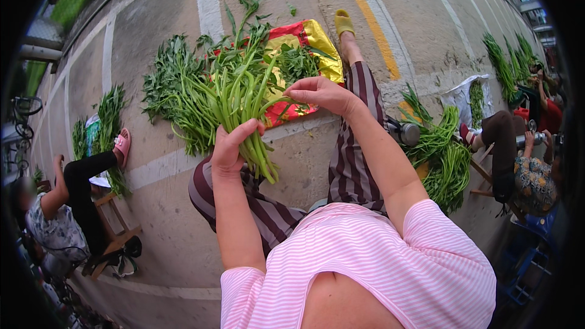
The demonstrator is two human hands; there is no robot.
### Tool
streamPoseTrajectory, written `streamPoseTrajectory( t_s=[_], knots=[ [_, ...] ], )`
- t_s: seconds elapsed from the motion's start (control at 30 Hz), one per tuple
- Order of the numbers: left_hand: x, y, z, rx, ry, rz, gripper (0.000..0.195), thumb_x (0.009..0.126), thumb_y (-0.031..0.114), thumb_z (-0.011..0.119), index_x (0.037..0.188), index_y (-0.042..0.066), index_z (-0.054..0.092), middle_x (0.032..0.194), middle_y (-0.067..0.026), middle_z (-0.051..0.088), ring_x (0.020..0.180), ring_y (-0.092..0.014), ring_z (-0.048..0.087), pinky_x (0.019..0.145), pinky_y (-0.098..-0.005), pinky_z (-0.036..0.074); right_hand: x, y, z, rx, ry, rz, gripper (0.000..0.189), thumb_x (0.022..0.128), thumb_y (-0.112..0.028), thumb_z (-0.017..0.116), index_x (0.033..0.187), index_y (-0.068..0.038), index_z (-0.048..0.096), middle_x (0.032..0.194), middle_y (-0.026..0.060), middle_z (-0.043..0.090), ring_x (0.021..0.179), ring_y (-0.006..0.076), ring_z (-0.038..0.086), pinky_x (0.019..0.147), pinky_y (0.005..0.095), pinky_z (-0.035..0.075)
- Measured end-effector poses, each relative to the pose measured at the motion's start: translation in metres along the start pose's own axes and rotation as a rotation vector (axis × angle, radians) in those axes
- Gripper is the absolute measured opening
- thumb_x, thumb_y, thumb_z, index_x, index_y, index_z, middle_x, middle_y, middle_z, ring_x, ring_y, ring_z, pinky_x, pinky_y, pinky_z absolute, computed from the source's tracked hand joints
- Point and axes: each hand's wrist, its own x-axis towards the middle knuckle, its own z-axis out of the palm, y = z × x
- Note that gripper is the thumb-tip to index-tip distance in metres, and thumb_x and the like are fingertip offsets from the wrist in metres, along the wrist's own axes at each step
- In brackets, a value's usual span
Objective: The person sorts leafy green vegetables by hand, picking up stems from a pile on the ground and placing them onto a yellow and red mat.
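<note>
My left hand [232,146] is wrapped around a thick bunch of water spinach stems [242,105], whose cut ends stick out below the fist. The leafy tops point away from me. My right hand [320,93] pinches a single stem at the bunch's right side between thumb and fingertips. Beneath and beyond the bunch lies a red and gold foil sheet [329,61] on the concrete. A small heap of plucked leaves [297,61] rests on the sheet. To its left spreads a large pile of leafy greens [176,75], partly hidden by the bunch.
On the right are another pile of long green stems [441,160], a metal-capped flask [408,134] and a white sack [480,100]. People sit on both sides, one on a wooden stool [116,237] with greens [109,109] at the feet. My yellow slipper [343,21] is beyond the sheet.
</note>
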Motion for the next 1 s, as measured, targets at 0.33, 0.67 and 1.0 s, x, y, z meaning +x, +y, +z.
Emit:
streamPoseTrajectory(
  t_s=[0.33, 0.67, 1.0],
  knots=[
    [0.003, -0.006, -0.003, 0.022, 0.071, -0.049, 0.019, 0.083, 0.012, 0.068, 0.097, 0.001, 0.065, 0.082, -0.0067, 0.067, 0.072, -0.014, 0.062, 0.066, -0.0269, 0.049, -0.001, 0.014, -0.016, 0.001, -0.002, 0.037, 0.025, 0.092, -0.028, 0.065, 0.104, -0.005, 0.067, 0.096, -0.0028, 0.066, 0.087, 0.0044, 0.057, 0.079, 0.0215, 0.046],
    [0.005, -0.005, -0.002, 0.022, 0.1, -0.017, 0.016, 0.083, 0.013, 0.068, 0.095, 0.002, 0.064, 0.08, -0.0061, 0.066, 0.071, -0.014, 0.062, 0.065, -0.0267, 0.049, -0.007, 0.015, -0.009, 0.076, -0.012, 0.078, 0.029, 0.089, -0.025, 0.07, 0.109, -0.004, 0.067, 0.094, -0.002, 0.066, 0.088, 0.0053, 0.058, 0.081, 0.0219, 0.047],
    [0.007, -0.006, -0.002, 0.013, 0.126, -0.002, 0.013, 0.084, 0.012, 0.067, 0.093, 0.002, 0.064, 0.079, -0.0059, 0.067, 0.07, -0.014, 0.061, 0.064, -0.0266, 0.049, -0.003, 0.022, -0.02, -0.198, 0.068, 0.135, 0.026, 0.088, -0.024, 0.072, 0.102, -0.002, 0.068, 0.09, -0.0013, 0.067, 0.082, 0.0045, 0.059, 0.075, 0.0211, 0.048]
  ],
)
